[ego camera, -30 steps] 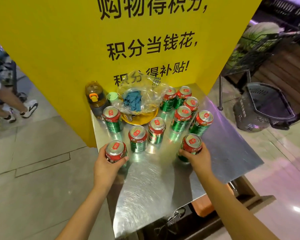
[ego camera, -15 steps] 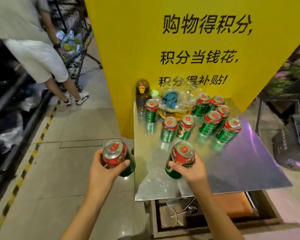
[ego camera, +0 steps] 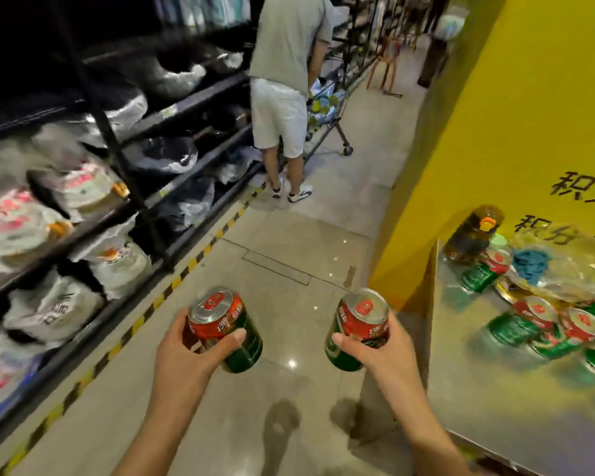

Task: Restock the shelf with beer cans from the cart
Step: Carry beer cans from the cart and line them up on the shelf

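Note:
My left hand [ego camera: 186, 355] grips a red-and-green beer can [ego camera: 225, 329] over the tiled floor. My right hand [ego camera: 382, 348] grips a second, similar can [ego camera: 358, 326], just left of the metal cart top [ego camera: 495, 389]. Several more cans [ego camera: 543, 324] stand on that cart at the right edge of the view. Dark shelving [ego camera: 128, 187] runs along the left, filled with bagged goods.
A person in a grey shirt and white shorts [ego camera: 285, 97] stands ahead by a wire trolley [ego camera: 327, 115]. A yellow sign wall [ego camera: 516, 115] rises behind the cart, where a brown bottle [ego camera: 474, 235] and a clear plastic bag [ego camera: 564, 262] sit. Yellow-black tape [ego camera: 172, 286] lines the floor by the shelving.
Both hands have lifted their cans off the cart top and carried them left. The view has swung left from the cart toward the aisle and shelving.

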Motion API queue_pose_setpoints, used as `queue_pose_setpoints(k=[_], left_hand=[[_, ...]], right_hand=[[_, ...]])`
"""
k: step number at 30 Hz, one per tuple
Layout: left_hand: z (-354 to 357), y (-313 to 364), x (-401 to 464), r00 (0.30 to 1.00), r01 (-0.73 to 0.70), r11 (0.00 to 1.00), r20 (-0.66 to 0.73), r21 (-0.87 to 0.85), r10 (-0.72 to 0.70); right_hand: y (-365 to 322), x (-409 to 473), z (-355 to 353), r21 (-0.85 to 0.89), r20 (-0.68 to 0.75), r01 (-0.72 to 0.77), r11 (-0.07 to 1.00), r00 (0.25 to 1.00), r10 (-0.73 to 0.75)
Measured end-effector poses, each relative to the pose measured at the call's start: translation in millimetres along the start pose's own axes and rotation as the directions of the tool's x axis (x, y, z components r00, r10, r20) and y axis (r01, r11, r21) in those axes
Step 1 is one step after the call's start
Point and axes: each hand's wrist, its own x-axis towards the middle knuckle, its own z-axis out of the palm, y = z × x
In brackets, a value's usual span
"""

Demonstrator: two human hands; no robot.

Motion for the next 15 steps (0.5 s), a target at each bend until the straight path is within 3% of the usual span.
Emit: queue_pose_setpoints(k=[7, 15], left_hand=[[-156.8, -20.4, 17.0, 0.956, 0.017, 1.0, -0.292, 0.021, -0.01], [-252.1, -38.2, 32.4, 0.844, 0.061, 0.996, -0.529, -0.07, -0.089]], right_hand=[[-24.7, 0.7, 168.6, -0.032, 0.262, 0.075, 0.997, 0.963, -0.064], [-54.2, 10.4, 286.3, -0.085, 0.502, 0.144, 0.986, 0.861, -0.082]])
